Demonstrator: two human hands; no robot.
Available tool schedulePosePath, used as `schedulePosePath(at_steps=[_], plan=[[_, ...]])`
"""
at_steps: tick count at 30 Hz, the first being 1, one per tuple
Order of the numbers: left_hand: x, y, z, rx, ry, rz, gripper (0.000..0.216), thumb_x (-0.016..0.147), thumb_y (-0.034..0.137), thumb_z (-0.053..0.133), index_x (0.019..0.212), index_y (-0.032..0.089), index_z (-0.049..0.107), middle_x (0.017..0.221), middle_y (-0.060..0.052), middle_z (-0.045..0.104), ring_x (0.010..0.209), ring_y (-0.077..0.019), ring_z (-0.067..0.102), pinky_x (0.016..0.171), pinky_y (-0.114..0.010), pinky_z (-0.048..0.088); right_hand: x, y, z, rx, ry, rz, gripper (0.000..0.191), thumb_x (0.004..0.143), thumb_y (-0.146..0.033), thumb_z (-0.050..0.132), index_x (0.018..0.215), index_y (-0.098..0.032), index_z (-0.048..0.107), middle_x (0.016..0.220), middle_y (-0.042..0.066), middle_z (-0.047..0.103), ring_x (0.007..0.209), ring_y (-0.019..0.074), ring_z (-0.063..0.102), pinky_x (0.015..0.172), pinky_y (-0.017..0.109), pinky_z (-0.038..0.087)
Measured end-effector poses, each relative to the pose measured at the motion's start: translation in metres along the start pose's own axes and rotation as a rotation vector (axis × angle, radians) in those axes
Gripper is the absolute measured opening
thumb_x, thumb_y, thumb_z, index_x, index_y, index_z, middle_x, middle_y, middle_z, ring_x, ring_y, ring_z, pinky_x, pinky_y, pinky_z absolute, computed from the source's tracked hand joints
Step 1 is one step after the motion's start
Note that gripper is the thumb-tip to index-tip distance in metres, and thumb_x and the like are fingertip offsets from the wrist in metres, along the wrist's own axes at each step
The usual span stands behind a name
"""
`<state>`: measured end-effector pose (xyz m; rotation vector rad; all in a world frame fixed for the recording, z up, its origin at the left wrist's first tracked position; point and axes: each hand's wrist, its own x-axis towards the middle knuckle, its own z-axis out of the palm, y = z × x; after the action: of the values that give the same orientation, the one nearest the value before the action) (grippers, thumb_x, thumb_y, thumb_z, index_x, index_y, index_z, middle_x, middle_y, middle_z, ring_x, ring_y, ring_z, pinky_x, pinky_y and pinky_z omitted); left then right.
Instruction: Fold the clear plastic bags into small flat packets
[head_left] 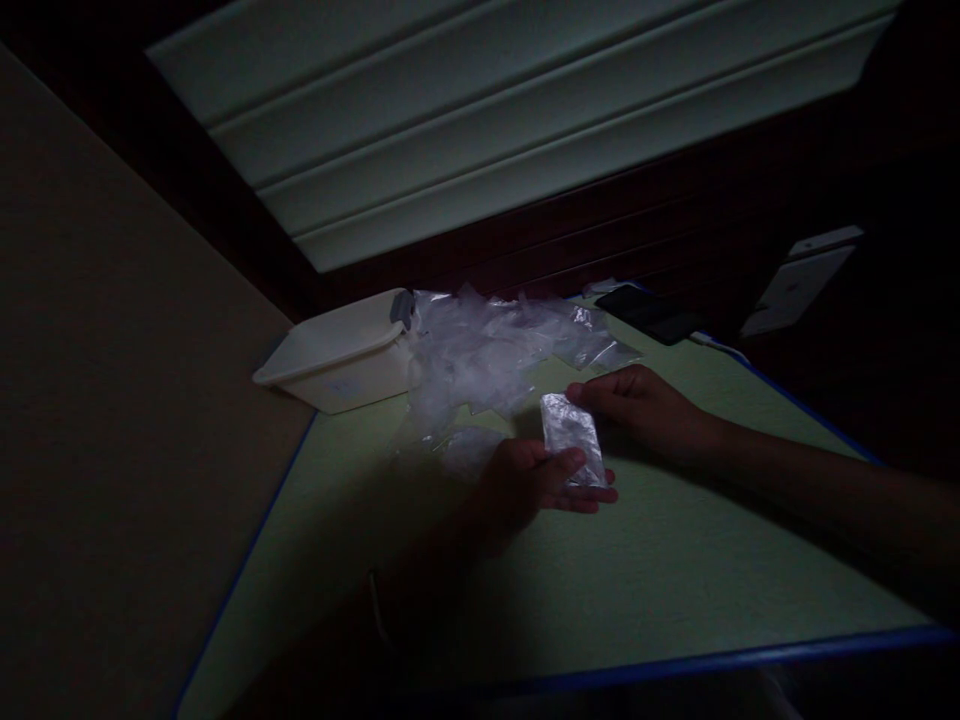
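Between my two hands is a small, shiny clear plastic bag (571, 436), flat and roughly rectangular, held above the table. My left hand (536, 478) grips its lower end, thumb on top and fingers underneath. At the bag's upper right corner, my right hand (637, 405) pinches the edge between thumb and fingers. Whether anything lies inside the bag I cannot tell in this dim light. Beyond my hands spreads a loose heap of clear plastic bags (491, 345), and another bag (471, 450) lies just behind my left hand.
A pale plastic bin (352, 365) with a grey clip stands at the back left against the wall. At the back right lies a dark phone (649, 313) with a white cable (718, 346). The green table (645, 590) has a blue edge. A white box (801, 285) is farther right.
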<state>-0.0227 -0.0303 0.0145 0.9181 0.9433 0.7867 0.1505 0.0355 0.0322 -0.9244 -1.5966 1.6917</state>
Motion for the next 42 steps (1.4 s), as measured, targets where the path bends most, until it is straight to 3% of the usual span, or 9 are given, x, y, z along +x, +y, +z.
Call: schedulePosePath(at_steps=[8, 13, 18, 25, 34, 37, 42], plan=[[-0.002, 0.003, 0.004, -0.005, 0.012, -0.015, 0.037, 0.078, 0.036, 0.071, 0.095, 0.004, 0.066, 0.097, -0.020, 0.073, 0.082, -0.0244, 0.073, 0.074, -0.033, 0.058, 0.000, 0.000, -0.001, 0.003, 0.018, -0.018, 0.043, 0.083, -0.051, 0.062, 0.061, -0.014, 0.063, 0.057, 0.002, 0.060, 0.050, 0.0101, 0.048, 0.052, 0.027, 0.039], [-0.001, 0.005, 0.006, 0.010, 0.038, -0.035, 0.035, 0.077, 0.037, 0.070, 0.089, 0.004, 0.067, 0.093, -0.020, 0.073, 0.079, -0.0253, 0.073, 0.074, -0.036, 0.058, 0.001, 0.001, 0.000, 0.058, -0.095, -0.025, 0.033, 0.079, -0.046, 0.069, 0.072, -0.014, 0.067, 0.064, 0.002, 0.064, 0.055, 0.0106, 0.053, 0.053, 0.025, 0.040], [-0.002, 0.003, 0.009, 0.079, 0.016, -0.041, 0.034, 0.076, 0.037, 0.070, 0.086, 0.005, 0.068, 0.088, -0.018, 0.074, 0.075, -0.0242, 0.073, 0.070, -0.034, 0.058, -0.003, -0.002, 0.006, 0.074, -0.151, 0.005, 0.028, 0.075, -0.041, 0.073, 0.072, -0.013, 0.069, 0.059, 0.001, 0.064, 0.049, 0.0099, 0.053, 0.050, 0.024, 0.040], [-0.004, 0.001, 0.009, 0.161, -0.042, -0.020, 0.034, 0.079, 0.040, 0.067, 0.086, 0.007, 0.069, 0.090, -0.017, 0.074, 0.077, -0.0237, 0.073, 0.069, -0.032, 0.058, -0.004, -0.003, 0.008, 0.052, -0.025, 0.004, 0.032, 0.077, -0.044, 0.070, 0.070, -0.013, 0.073, 0.063, 0.004, 0.069, 0.052, 0.0109, 0.057, 0.051, 0.024, 0.042], [-0.005, 0.001, 0.009, 0.217, -0.052, -0.016, 0.040, 0.079, 0.045, 0.067, 0.085, 0.006, 0.070, 0.091, -0.020, 0.073, 0.080, -0.0281, 0.073, 0.069, -0.035, 0.058, -0.003, -0.005, 0.010, 0.079, -0.006, -0.012, 0.028, 0.072, -0.042, 0.076, 0.074, -0.014, 0.074, 0.067, 0.004, 0.071, 0.054, 0.0110, 0.058, 0.052, 0.023, 0.043], [-0.006, -0.001, 0.009, 0.223, -0.053, -0.003, 0.038, 0.080, 0.044, 0.067, 0.086, 0.006, 0.071, 0.091, -0.019, 0.074, 0.079, -0.0270, 0.073, 0.067, -0.033, 0.058, -0.002, -0.007, 0.010, 0.208, 0.089, 0.013, 0.029, 0.072, -0.043, 0.075, 0.070, -0.015, 0.073, 0.064, 0.004, 0.070, 0.052, 0.0113, 0.057, 0.051, 0.025, 0.043], [-0.004, -0.003, 0.009, 0.176, -0.012, 0.017, 0.040, 0.077, 0.045, 0.069, 0.086, 0.006, 0.070, 0.090, -0.019, 0.074, 0.077, -0.0258, 0.073, 0.068, -0.033, 0.058, 0.004, -0.007, 0.006, 0.374, 0.248, -0.008, 0.032, 0.072, -0.047, 0.075, 0.074, -0.015, 0.072, 0.076, 0.007, 0.072, 0.066, 0.0154, 0.064, 0.062, 0.028, 0.047]])
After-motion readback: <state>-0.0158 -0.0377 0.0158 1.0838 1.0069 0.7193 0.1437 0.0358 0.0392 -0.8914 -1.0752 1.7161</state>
